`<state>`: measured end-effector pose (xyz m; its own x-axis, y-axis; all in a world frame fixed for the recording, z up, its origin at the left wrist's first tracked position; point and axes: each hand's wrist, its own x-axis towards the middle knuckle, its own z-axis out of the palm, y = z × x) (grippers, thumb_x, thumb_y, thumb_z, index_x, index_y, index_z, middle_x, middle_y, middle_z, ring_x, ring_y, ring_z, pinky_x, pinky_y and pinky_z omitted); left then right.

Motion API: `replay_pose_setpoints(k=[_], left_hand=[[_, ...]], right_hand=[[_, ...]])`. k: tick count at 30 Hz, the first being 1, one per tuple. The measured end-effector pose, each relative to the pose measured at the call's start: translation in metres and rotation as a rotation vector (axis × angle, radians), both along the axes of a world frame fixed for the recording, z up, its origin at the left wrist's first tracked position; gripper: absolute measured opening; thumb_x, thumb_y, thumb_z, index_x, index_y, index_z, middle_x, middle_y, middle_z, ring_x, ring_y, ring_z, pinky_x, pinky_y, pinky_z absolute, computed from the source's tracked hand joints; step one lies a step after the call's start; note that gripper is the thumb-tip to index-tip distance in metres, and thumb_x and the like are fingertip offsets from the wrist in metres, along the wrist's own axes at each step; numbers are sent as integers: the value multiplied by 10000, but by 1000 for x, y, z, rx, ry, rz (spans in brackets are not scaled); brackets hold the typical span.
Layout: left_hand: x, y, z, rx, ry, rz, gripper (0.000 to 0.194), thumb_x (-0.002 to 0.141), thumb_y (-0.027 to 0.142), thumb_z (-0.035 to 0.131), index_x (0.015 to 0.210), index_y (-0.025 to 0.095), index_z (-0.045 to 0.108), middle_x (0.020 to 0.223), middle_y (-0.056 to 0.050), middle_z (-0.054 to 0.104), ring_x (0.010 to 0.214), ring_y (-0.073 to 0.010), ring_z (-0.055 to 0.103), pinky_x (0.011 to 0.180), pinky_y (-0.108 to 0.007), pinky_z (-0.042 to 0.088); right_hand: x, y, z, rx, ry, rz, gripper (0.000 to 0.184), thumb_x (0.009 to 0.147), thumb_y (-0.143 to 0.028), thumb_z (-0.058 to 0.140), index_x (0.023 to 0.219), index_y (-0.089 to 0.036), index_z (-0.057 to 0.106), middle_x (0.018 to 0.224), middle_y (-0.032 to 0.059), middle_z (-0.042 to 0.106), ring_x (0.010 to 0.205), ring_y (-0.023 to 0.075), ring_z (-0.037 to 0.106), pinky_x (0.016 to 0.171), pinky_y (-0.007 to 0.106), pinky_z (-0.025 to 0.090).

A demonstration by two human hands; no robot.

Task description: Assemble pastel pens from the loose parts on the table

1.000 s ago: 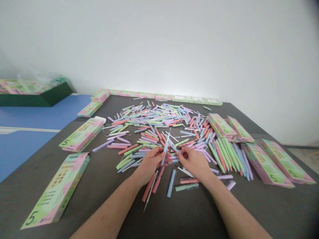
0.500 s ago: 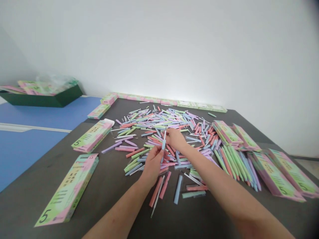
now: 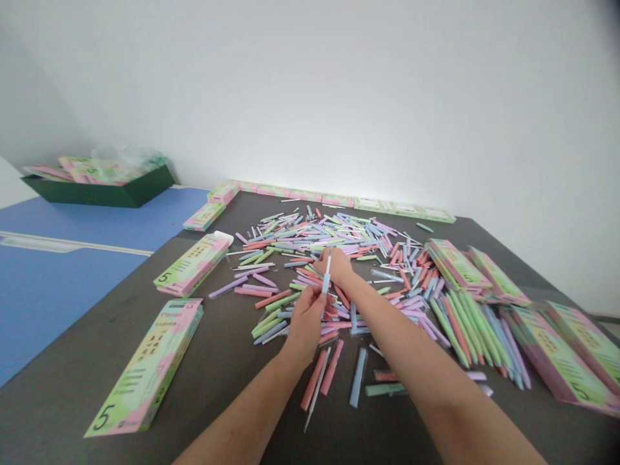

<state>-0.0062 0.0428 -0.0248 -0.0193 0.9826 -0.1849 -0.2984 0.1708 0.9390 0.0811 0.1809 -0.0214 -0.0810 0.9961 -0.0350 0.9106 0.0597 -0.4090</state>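
Observation:
A pale blue pen barrel [image 3: 326, 283] stands upright in my left hand [image 3: 306, 323], which is shut on it. My right hand [image 3: 336, 266] pinches a thin white rod [image 3: 329, 263] at the barrel's upper end, and its fingers partly hide the joint. Below both hands lies a loose pile of pastel pen parts [image 3: 310, 242] in pink, green, lilac and blue. A few blue, pink and white pieces [image 3: 332, 368] lie apart near my left wrist, and my right forearm covers part of the spread.
Pastel boxes marked 5 [image 3: 145, 368] lie on the dark table [image 3: 97, 349], with more stacked at right [image 3: 458, 265] and lined along the back edge [image 3: 339, 200]. Sorted pens [image 3: 465, 329] lie fanned at right. A green tray of boxes [image 3: 101, 194] sits on a blue surface [image 3: 58, 290].
My hands have come together over the pile, bringing the white rod to the blue barrel. My right arm now crosses toward the centre. The table has drifted right and down in view.

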Motion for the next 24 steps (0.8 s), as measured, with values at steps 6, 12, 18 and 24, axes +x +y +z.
replay_pose_setpoints(k=[6,12,18,24], left_hand=[[-2,-2,9,12,74,3,95,779,258,533,775,172,571,556,39,533,513,-95,459,504,-192,367],[-3,-4,16,64,132,2,106,750,263,531,751,171,583,617,33,549,483,-75,420,467,-186,329],[-6,-5,14,155,168,1,128,759,272,541,729,163,601,565,36,504,457,-70,372,446,-191,294],[-9,-6,16,200,227,-59,134,763,242,541,761,162,649,580,33,551,465,-67,380,468,-187,327]], right_hand=[[29,-22,5,21,407,-82,241,732,-366,553,668,-148,633,554,21,610,627,172,610,577,239,431],[67,-84,11,-8,891,-119,300,753,-484,493,656,-200,474,470,-51,479,377,81,412,399,207,364],[90,-128,16,-30,1482,-124,303,706,-335,703,955,-183,620,700,-9,636,494,79,528,431,183,435],[96,-141,16,32,1593,-67,250,754,-274,698,975,-212,599,828,7,691,556,88,582,458,187,460]])
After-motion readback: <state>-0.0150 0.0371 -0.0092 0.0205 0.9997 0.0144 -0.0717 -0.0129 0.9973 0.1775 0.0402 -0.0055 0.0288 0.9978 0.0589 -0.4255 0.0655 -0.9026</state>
